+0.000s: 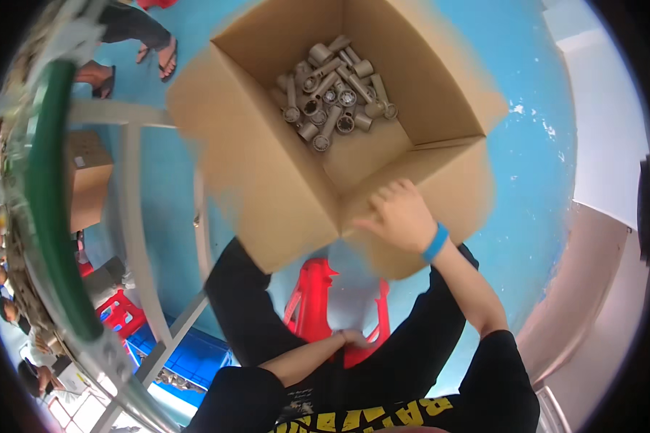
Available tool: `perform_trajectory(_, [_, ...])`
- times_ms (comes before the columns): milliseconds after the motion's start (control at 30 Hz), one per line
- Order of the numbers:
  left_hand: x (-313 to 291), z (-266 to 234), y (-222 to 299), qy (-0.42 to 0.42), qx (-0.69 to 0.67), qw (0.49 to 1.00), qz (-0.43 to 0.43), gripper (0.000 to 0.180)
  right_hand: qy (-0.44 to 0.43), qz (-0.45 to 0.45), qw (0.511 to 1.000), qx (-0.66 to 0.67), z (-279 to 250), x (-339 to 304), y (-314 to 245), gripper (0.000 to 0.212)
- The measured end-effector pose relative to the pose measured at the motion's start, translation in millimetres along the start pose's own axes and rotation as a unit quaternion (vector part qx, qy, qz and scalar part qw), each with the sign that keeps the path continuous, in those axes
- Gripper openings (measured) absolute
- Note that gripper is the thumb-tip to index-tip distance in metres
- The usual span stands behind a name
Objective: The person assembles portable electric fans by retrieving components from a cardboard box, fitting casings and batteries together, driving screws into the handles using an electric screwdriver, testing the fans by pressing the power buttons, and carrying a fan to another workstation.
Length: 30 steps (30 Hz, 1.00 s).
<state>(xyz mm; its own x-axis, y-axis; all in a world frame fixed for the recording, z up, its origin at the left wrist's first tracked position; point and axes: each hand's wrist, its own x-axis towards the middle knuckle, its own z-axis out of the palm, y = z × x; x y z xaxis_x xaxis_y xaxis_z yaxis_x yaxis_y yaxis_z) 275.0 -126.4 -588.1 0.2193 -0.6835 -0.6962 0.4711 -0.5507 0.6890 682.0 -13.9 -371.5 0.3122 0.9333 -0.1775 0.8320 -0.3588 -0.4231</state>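
Note:
A large open cardboard box (267,144) stands in front of me with its flaps folded outward. Inside, a heap of metallic grey-brown parts (332,94), each a tube with a round socket-like end, lies toward the far side. My right hand (401,216), with a blue band on the wrist, is over the near right wall and flap of the box; its thumb is apart from the fingers and nothing shows in it. Lower down, between my knees, my left hand (354,339) is at a red plastic stool (314,299). Its fingers are blurred, so their grip is unclear.
On the left runs a pale metal frame (131,166) with a green edge (58,202). Behind it are a closed carton (90,173), another red stool (123,315) and a blue bin (191,361). People's feet (167,58) show at the upper left. A white wall (614,130) borders the right.

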Motion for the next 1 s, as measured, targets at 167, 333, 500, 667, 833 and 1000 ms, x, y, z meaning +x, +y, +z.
perform_trajectory(167, [-115.4, -122.0, 107.5, -0.045, -0.038, 0.992, -0.116, 0.079, -0.116, -0.005, 0.99, 0.082, -23.8, -5.0, 13.9, 0.039])
perform_trajectory(333, [-138.9, -213.3, 135.2, 0.06, -0.096, 0.991, -0.074, 0.075, -0.117, -0.06, 0.989, 0.069, 16.2, 13.0, 19.9, 0.026])
perform_trajectory(500, [-142.4, -251.7, 143.4, 0.157, -0.082, 0.982, -0.069, 0.073, -0.087, -0.087, 0.991, 0.049, 26.1, 8.3, 29.1, 0.015])
perform_trajectory(667, [-135.7, -294.6, 143.4, 0.171, -0.067, 0.982, -0.031, 0.076, -0.116, -0.094, 0.988, 0.038, 16.0, 30.4, 21.1, 0.014])
perform_trajectory(833, [-115.9, -300.4, 164.5, 0.209, 0.123, 0.97, 0.003, 0.06, -0.076, -0.083, 0.993, 0.023, 35.0, 30.6, 18.6, 0.017])
perform_trajectory(1000, [-179.4, -345.2, 160.0, 0.196, -0.004, 0.981, 0.015, 0.039, -0.106, -0.067, 0.992, 0.017, 11.2, 42.0, 14.3, 0.027])
